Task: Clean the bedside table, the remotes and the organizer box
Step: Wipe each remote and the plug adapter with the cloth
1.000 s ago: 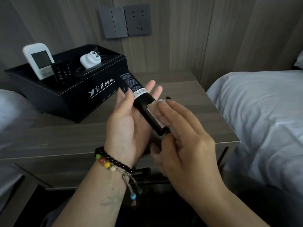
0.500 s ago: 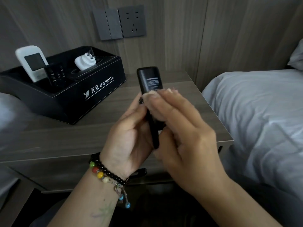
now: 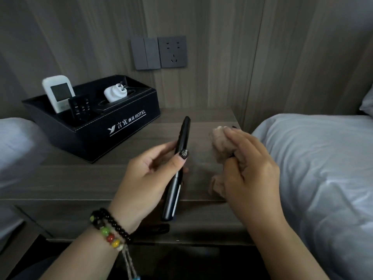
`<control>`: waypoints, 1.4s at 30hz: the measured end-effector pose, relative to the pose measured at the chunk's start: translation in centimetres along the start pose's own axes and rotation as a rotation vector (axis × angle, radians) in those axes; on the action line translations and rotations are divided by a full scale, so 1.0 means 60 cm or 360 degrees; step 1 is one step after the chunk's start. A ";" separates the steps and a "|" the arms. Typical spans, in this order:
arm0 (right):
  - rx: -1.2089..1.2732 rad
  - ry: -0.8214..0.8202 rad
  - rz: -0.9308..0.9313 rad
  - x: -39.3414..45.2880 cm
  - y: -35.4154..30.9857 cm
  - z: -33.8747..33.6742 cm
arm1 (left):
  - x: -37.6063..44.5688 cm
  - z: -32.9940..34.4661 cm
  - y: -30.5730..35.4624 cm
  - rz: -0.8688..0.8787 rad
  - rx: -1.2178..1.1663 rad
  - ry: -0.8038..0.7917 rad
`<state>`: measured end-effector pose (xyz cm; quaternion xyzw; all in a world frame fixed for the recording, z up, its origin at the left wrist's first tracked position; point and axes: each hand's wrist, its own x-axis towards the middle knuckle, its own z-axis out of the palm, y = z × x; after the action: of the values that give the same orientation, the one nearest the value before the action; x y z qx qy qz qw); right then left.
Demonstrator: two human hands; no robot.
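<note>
The table [image 3: 205, 118] was grey-brown woodgrain; the organizer box [image 3: 121, 134] black with white lettering; one remote [image 3: 182, 138] black, another remote [image 3: 57, 92] white; the cloth [image 3: 220, 142] beige.

Left hand [image 3: 147, 174] grips a black remote [image 3: 178, 170] edge-on; right hand [image 3: 250, 170] holds a crumpled cloth [image 3: 219, 142] beside it.

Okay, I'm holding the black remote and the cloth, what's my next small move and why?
Probably bring the cloth in your right hand onto the black remote, which the left hand holds edge-on: they sit apart now, so no wiping is happening.
</note>
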<state>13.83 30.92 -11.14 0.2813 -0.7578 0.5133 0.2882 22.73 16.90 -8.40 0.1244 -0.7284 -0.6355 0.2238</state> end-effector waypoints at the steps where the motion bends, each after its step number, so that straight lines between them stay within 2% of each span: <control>1: -0.0021 -0.0030 0.0030 0.002 0.007 0.000 | 0.015 0.003 0.005 0.0033 0.0155 0.0042; 7: -0.0032 -0.0202 0.0188 0.011 0.034 0.013 | 0.162 0.042 0.013 0.0228 0.0990 0.0255; 13: -0.0016 -0.0225 0.0196 0.014 0.037 0.018 | 0.291 0.073 -0.021 0.0058 0.1563 0.0303; 20: -0.0018 -0.0190 0.0201 0.010 0.043 0.028 | 0.313 0.107 -0.051 -0.0118 0.1841 0.0333; 28: -0.0001 -0.0207 0.0181 0.009 0.042 0.027 | 0.295 0.105 -0.038 -0.0148 0.1916 0.0410; 32: -0.0053 -0.0203 0.0157 0.009 0.046 0.030 | 0.265 0.075 -0.001 0.0068 0.1565 0.0517; 36: -0.0068 -0.0265 0.0123 0.004 0.035 0.042 | 0.198 -0.002 0.027 0.0630 0.1453 0.0604; 39: -0.0040 -0.0331 0.0071 -0.003 0.021 0.056 | 0.154 -0.074 0.035 0.1068 0.1586 0.0909; 40: -0.0044 -0.0337 0.0047 -0.004 0.018 0.060 | 0.145 -0.096 0.034 0.1128 0.1601 0.1040; 42: -0.0051 -0.0341 0.0026 -0.006 0.015 0.066 | 0.136 -0.132 0.028 0.1068 0.1569 0.1237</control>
<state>12.84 27.54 -13.20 0.3237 -0.7948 0.4703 0.2057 19.67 6.48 -4.66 0.1977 -0.7976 -0.0384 0.5686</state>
